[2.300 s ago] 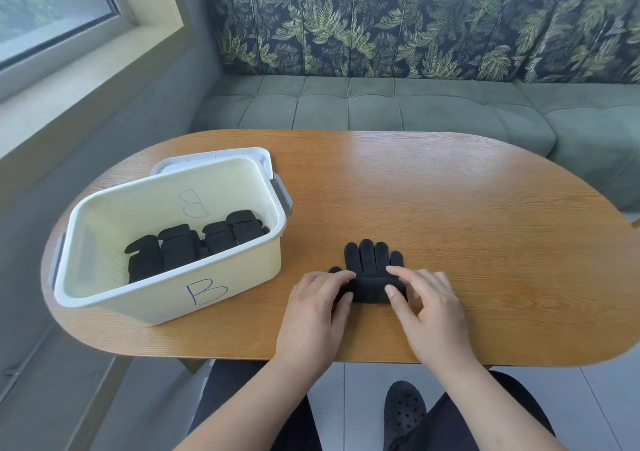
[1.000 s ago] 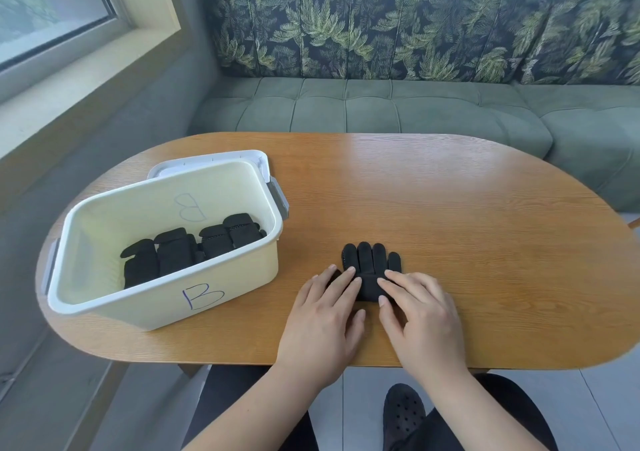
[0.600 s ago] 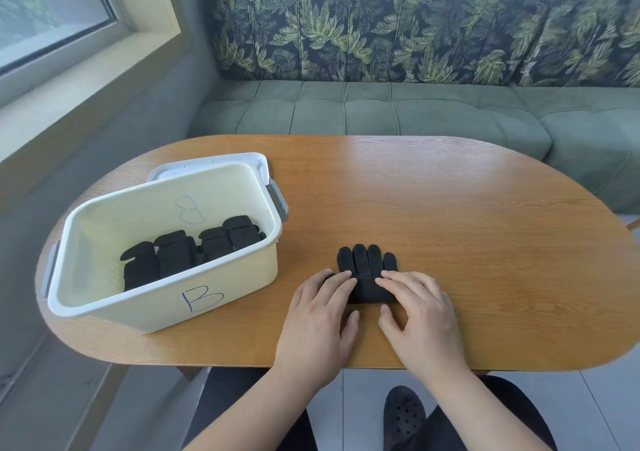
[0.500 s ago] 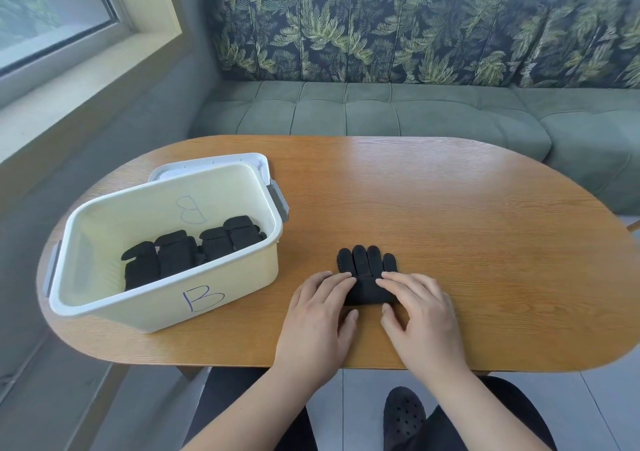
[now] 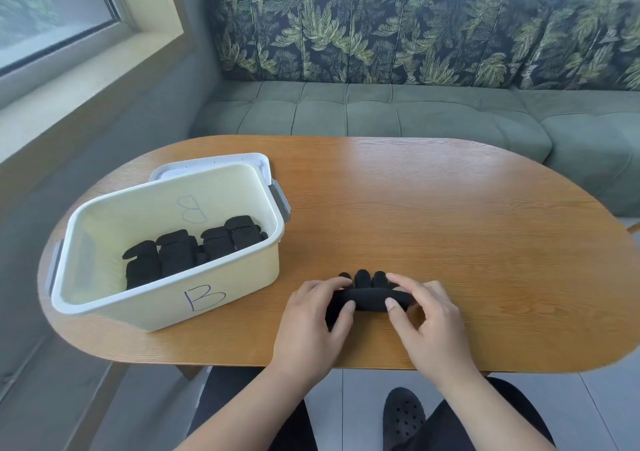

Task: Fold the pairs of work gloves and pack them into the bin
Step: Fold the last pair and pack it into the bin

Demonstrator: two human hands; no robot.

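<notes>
Both hands are gripping a black glove pair (image 5: 369,299) near the front edge of the wooden tabletop (image 5: 450,229) — the left hand (image 5: 310,322) and the right hand (image 5: 427,322) are curling fingers and thumbs around its rolled near end, while the glove fingertips are poking out behind. Just left, the cream bin (image 5: 214,298) marked "B" is holding folded black gloves (image 5: 187,253).

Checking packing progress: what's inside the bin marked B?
Folded black gloves lie in a row on the floor of the bin. The near wall covers their lower ends, so I cannot count the pairs.
</notes>
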